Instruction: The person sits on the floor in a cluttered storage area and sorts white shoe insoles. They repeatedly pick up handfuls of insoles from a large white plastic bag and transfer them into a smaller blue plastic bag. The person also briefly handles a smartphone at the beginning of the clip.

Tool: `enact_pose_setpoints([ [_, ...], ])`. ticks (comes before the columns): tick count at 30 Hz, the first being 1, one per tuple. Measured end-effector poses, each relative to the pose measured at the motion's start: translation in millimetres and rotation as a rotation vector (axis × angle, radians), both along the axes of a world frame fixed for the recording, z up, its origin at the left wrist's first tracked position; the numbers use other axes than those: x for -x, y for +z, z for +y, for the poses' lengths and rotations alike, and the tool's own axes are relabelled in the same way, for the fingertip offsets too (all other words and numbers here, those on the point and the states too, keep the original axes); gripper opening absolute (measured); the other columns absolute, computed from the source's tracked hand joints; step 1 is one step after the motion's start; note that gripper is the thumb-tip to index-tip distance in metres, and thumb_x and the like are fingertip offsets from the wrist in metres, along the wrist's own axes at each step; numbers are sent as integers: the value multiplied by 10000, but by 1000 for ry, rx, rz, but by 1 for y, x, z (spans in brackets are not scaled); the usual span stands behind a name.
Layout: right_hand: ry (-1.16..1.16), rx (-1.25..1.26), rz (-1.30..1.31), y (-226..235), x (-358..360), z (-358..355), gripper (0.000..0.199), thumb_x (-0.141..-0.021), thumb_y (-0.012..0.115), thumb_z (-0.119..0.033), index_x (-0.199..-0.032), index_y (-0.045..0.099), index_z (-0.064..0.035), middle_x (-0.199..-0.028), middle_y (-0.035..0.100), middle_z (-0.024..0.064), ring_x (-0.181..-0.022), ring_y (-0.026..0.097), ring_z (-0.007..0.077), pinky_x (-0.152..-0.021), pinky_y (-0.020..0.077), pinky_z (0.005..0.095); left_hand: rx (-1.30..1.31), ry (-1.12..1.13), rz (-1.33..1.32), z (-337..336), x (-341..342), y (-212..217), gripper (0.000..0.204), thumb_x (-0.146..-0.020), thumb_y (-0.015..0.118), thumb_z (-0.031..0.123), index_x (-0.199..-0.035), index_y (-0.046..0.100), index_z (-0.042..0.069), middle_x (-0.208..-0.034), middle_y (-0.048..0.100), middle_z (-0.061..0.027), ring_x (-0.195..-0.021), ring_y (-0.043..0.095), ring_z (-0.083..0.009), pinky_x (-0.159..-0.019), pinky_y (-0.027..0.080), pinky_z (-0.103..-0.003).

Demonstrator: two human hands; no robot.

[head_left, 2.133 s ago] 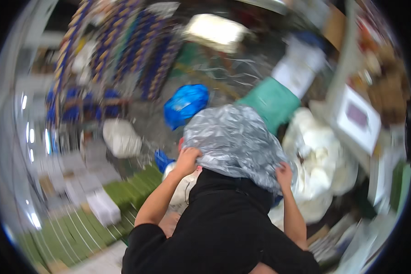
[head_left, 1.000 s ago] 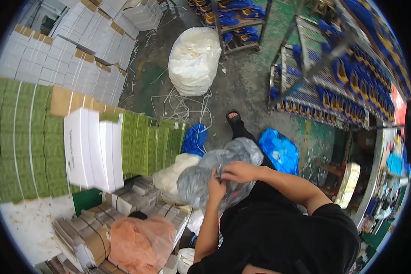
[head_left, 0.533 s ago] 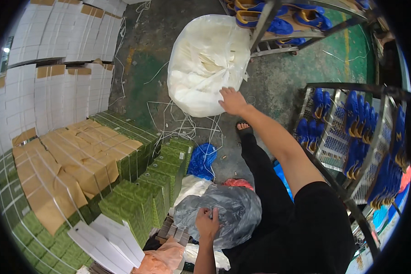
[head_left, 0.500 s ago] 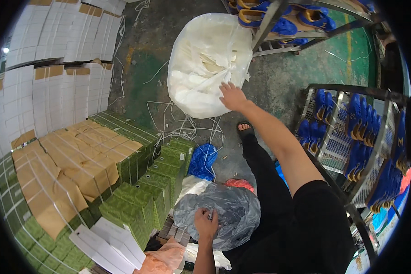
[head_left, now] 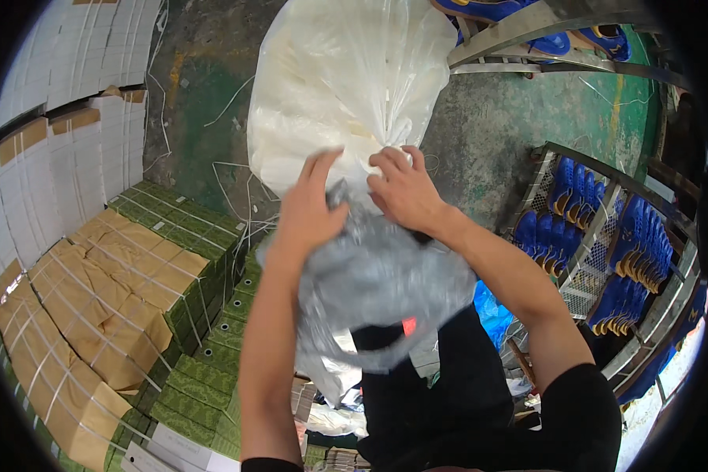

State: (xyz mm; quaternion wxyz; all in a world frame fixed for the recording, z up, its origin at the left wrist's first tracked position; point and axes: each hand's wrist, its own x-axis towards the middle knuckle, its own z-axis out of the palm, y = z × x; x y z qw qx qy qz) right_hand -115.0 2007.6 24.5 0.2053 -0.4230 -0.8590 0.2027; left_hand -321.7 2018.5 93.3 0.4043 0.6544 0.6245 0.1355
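The grey plastic bag [head_left: 377, 275] is being gripped by both hands, left hand [head_left: 311, 208] and right hand [head_left: 401, 189], fingers seemingly closed, best kept bunched beside the white sack [head_left: 338, 86].

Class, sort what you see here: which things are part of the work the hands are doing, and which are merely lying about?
In the work:
left hand
right hand
grey plastic bag
large white plastic sack

Lying about:
strapped green and brown carton bundles
white carton stacks
racks of blue shoes
blue bag

front: big white sack [head_left: 346, 86] blocks | left: strapped cartons [head_left: 126, 291] | right: shoe rack [head_left: 606, 252] | between: bare floor [head_left: 495, 134]
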Motion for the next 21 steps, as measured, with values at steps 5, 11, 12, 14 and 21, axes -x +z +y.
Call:
enact_pose_setpoints([
  [5, 304, 94, -60, -5, -8, 6, 227, -838, 734, -234, -878, 584, -69, -797, 614, 66, -881, 635, 258, -944, 472, 405, 388, -859, 513, 62, 12, -47, 598, -723, 693, 120, -1313, 609, 69, -1217, 689, -207, -1013, 702, -381, -884, 559, -464],
  [11, 181, 293, -160, 28, 1, 27, 276, -865, 728, -319, -880, 616, -68, -692, 598, 51, -787, 641, 259, -827, 474, 366, 458, -486, 878, 56, 26, -3, 584, -755, 716, 136, -1308, 586, -1, -1049, 722, -233, -952, 725, -390, -825, 583, -470],
  [12, 188, 295, -177, 34, 8, 21, 286, -862, 732, -331, -880, 619, -69, -706, 600, 54, -791, 636, 254, -831, 471, 357, 427, -400, 878, 48, 29, 0, 589, -771, 713, 139, -1324, 578, -9, -1037, 717, -241, -946, 724, -399, -822, 584, -469],
  [14, 226, 272, -210, 35, 15, 12, 275, -863, 723, -335, -875, 628, -76, -734, 618, 49, -803, 632, 235, -841, 462, 350, 408, -409, 842, 25, 28, -9, 713, -758, 734, 135, -1428, 508, 41, -1046, 700, -220, -907, 718, -406, -798, 584, -476],
  [21, 335, 281, -298, 13, -18, -12, 195, -835, 715, -275, -857, 634, -99, -821, 629, 33, -879, 611, 203, -926, 441, 359, 349, -477, 631, -22, 16, -42, 701, -789, 730, 86, -1454, 553, 221, -1120, 557, -164, -797, 714, -354, -726, 584, -464],
])
